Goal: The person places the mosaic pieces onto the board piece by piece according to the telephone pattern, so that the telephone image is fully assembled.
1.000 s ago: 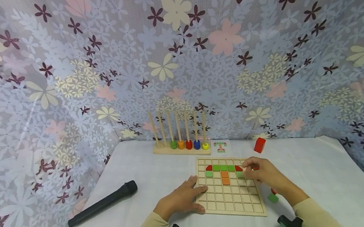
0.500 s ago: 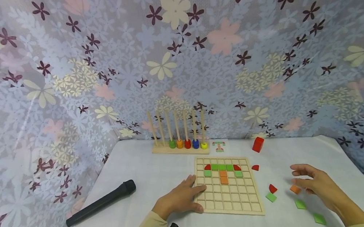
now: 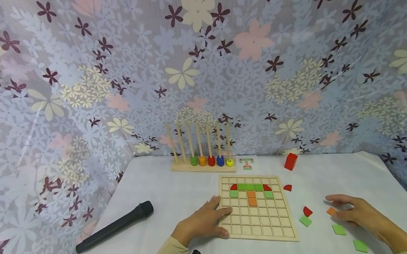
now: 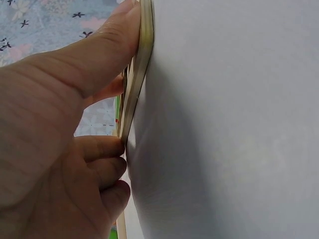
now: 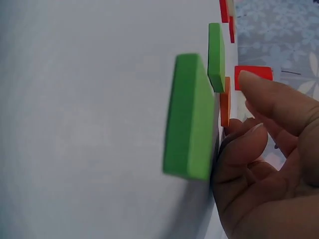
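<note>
I'd call it a bit over halfway. The board (image 3: 255, 221), low centre of the frame, has a T's top bar plus two orange squares in. The picture card (image 3: 246, 163) above it shows a base too, and that's not in yet. Loose to the board's right: one orange tile (image 3: 331, 211), three green tiles (image 3: 339, 229), two red quarter-rounds (image 3: 307, 211). Left hand (image 3: 202, 221) lies spread against the board's left edge, no real grip. Right hand (image 3: 361, 215), lower right, is half-curled around the orange tile, fingers apart; can't tell if it's touching.
</note>
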`<state>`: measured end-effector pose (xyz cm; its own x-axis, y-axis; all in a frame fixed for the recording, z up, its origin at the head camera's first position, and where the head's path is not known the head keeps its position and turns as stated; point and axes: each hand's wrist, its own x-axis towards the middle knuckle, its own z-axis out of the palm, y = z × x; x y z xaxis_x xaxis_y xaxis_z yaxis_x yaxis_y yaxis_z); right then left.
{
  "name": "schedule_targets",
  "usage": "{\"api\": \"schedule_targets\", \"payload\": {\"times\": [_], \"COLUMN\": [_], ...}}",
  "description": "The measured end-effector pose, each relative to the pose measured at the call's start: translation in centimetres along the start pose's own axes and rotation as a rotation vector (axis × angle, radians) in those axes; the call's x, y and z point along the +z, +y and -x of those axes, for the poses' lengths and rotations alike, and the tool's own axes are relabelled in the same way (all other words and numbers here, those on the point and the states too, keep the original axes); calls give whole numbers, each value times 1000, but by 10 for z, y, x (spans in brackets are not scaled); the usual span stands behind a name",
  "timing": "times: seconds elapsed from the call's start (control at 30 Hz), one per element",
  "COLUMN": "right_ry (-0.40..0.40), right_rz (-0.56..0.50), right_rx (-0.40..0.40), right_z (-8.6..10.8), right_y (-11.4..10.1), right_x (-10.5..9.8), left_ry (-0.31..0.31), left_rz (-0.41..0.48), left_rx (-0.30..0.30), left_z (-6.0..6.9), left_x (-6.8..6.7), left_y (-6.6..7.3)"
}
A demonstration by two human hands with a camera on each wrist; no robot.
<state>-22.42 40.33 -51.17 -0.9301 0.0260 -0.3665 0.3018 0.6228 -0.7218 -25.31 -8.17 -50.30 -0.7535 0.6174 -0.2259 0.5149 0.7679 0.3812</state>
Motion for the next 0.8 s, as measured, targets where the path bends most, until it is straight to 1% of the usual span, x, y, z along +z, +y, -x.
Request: {"api": "schedule_targets", "payload": {"times": [0.17,0.33,0.53,0.57,0.7,0.8], "right_ry": [-8,-11,-19,-18,-37,-38], "right_rz": [56,137,119,118,104,83], "right_rx": [0,-33,-44,-31,-18,-21], "right_z": [-2,-2,1,1,2,3], "right_y": [0,-2,-3,-3,-3,-3], "right_x": [3,6,7,7,4,4], "left_ry": [-5,-3,-6,-7,-2,2], "left_rz": [-1,-2,4,6,-4,-13], "left_rx": [0,-1,-5,-5,0,6], "left_z": [1,0,0,0,0,0], "left_x": [-2,-2,1,1,1,0], "left_y": [2,2,1,1,1,0]}}
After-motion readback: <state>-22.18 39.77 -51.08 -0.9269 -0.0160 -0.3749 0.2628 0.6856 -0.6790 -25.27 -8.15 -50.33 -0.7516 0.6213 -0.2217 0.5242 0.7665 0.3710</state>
